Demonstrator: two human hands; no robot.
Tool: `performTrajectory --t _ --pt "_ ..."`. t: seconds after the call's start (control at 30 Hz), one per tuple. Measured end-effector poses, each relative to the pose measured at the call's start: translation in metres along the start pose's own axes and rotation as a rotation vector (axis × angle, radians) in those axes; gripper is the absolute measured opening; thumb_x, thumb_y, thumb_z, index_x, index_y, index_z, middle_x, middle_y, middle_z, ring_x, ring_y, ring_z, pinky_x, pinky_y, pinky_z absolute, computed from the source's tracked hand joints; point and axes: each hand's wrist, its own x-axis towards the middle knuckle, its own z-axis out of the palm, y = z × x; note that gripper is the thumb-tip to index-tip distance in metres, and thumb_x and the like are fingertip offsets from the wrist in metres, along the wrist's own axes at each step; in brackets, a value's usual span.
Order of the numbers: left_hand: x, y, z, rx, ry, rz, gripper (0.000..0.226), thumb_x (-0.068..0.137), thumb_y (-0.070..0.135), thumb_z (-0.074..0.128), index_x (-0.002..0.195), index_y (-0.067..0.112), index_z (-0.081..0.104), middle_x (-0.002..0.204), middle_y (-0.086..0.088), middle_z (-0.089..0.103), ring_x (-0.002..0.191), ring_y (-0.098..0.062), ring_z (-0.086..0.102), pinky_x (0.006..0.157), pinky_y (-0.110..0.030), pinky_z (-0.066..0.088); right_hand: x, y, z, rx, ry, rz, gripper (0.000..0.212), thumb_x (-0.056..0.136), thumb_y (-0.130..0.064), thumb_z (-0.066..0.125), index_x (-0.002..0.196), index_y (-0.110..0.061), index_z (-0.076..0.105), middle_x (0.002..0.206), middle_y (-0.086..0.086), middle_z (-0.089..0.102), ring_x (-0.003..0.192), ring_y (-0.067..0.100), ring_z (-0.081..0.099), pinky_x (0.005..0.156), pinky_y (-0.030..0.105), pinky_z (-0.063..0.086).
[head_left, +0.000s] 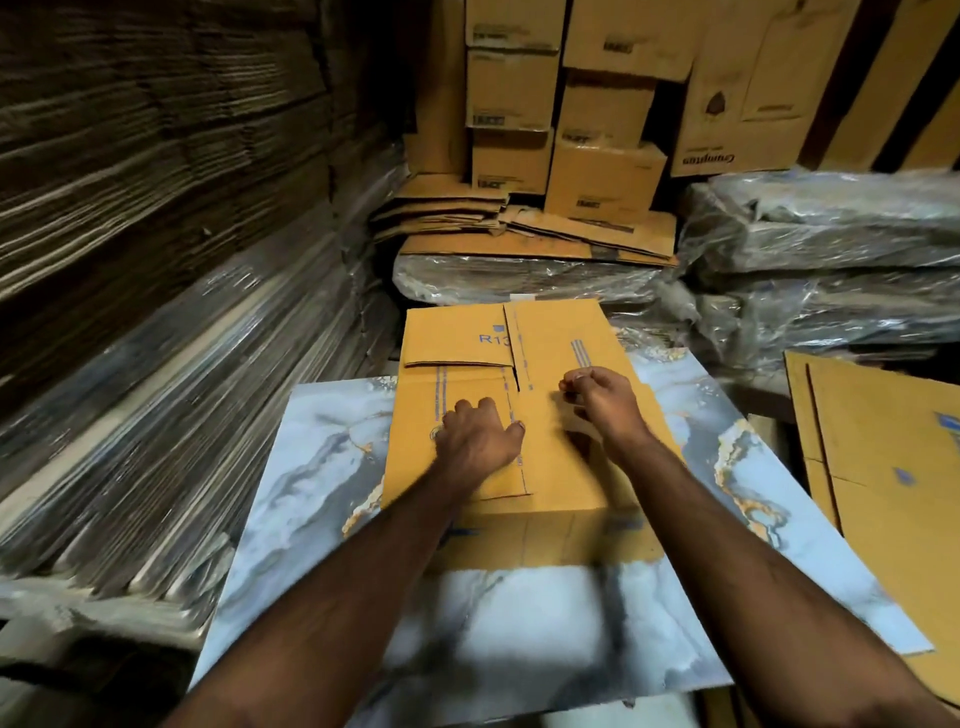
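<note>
A yellow-brown cardboard box (550, 332) with blue stripes and the print "R13" stands on a marble-patterned slab (519, 613). Its top flaps are folded down. My left hand (478, 441) presses on the near left flap with fingers spread and bent at the tips. Over the right flap near the centre seam, my right hand (602, 400) has its fingers curled and thumb and fingertips pinched together. What it pinches is too small and blurred to tell.
Tall stacks of flat cardboard (156, 208) wall off the left. Plastic-wrapped bundles (831, 249) lie behind and to the right. Made-up boxes (602, 176) are piled at the back. Flattened cartons (893, 467) lie at the right of the slab.
</note>
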Motion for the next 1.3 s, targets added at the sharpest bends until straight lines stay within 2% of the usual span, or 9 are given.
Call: performTrajectory --t 0.13,0.3,0.53,0.67,0.8,0.97,1.07,1.2,1.3 --pt "0.025 0.012 0.017 0.098 -0.046 -0.096 0.08 0.084 0.075 0.041 0.136 0.015 0.042 0.144 -0.018 0.034 0.134 -0.036 0.031 0.102 -0.047 0.031 0.028 -0.006 0.016 0.047 -0.014 0.038 0.024 0.098 -0.007 0.047 0.083 -0.014 0.065 0.083 0.003 0.066 0.071 0.012 0.058 0.063 0.025 0.044" --pt "0.045 0.024 0.031 0.131 -0.096 -0.162 0.106 0.076 0.086 0.039 0.154 0.018 0.014 0.161 -0.022 -0.01 0.148 -0.041 -0.009 0.112 -0.063 -0.001 0.058 -0.022 0.039 0.169 -0.119 0.111 0.02 0.094 -0.01 0.048 0.087 -0.019 0.065 0.087 -0.001 0.064 0.076 0.014 0.055 0.067 0.026 0.044" --pt "0.057 0.034 0.028 0.144 -0.215 -0.24 0.108 0.081 0.068 0.059 0.156 0.021 -0.004 0.159 -0.022 -0.022 0.148 -0.041 -0.016 0.116 -0.063 -0.002 0.07 0.031 0.052 -0.224 0.109 0.003 0.019 0.093 -0.011 0.05 0.098 -0.012 0.069 0.098 0.007 0.069 0.09 0.026 0.061 0.074 0.029 0.044" --pt "0.059 0.028 0.014 0.14 -0.194 -0.266 0.105 0.07 0.068 0.061 0.148 0.01 0.02 0.153 -0.03 0.016 0.142 -0.045 0.017 0.112 -0.056 0.027 0.065 0.055 0.046 -0.471 0.068 -0.337 0.02 0.084 -0.005 0.047 0.089 -0.004 0.067 0.088 0.013 0.067 0.082 0.029 0.058 0.068 0.033 0.042" --pt "0.066 0.02 -0.033 0.14 -0.141 -0.134 0.066 0.078 0.058 0.055 0.126 0.012 0.052 0.131 -0.017 0.055 0.117 -0.033 0.053 0.086 -0.033 0.045 0.068 0.053 0.048 -0.613 -0.051 -0.46 0.026 0.079 -0.016 0.039 0.082 -0.004 0.062 0.084 0.015 0.063 0.082 0.035 0.054 0.068 0.036 0.036" --pt "0.068 -0.009 -0.078 -0.046 -0.146 -0.123 0.053 0.067 0.066 0.057 0.094 0.02 0.062 0.107 -0.005 0.068 0.09 -0.022 0.062 0.063 -0.028 0.043 0.053 0.044 0.06 -1.123 -0.421 -0.642 0.049 0.087 -0.049 0.036 0.122 -0.021 0.057 0.117 0.005 0.063 0.112 0.027 0.049 0.091 0.042 0.033" --pt "0.063 -0.009 -0.071 -0.037 -0.125 -0.105 0.055 0.063 0.067 0.052 0.09 0.02 0.062 0.095 -0.003 0.064 0.083 -0.02 0.059 0.059 -0.028 0.041 0.049 0.039 0.07 -1.275 -0.508 -0.549 0.074 0.08 -0.069 0.029 0.136 -0.023 0.043 0.125 0.008 0.06 0.12 0.027 0.042 0.095 0.046 0.027" --pt "0.059 -0.006 -0.062 -0.04 -0.052 -0.089 0.054 0.068 0.062 0.053 0.095 0.017 0.065 0.091 -0.006 0.063 0.082 -0.024 0.06 0.054 -0.027 0.036 0.047 0.006 0.087 -1.299 -0.655 -0.275 0.058 0.087 -0.059 0.049 0.133 -0.025 0.047 0.133 0.007 0.048 0.125 0.028 0.032 0.103 0.051 0.022" --pt "0.06 -0.013 -0.068 -0.111 -0.013 -0.097 0.044 0.071 0.059 0.056 0.082 0.017 0.062 0.08 -0.006 0.06 0.069 -0.021 0.053 0.05 -0.027 0.031 0.044 -0.009 0.087 -1.227 -0.626 -0.297 0.054 0.086 -0.057 0.058 0.132 -0.03 0.052 0.135 0.007 0.05 0.125 0.031 0.035 0.099 0.049 0.026"
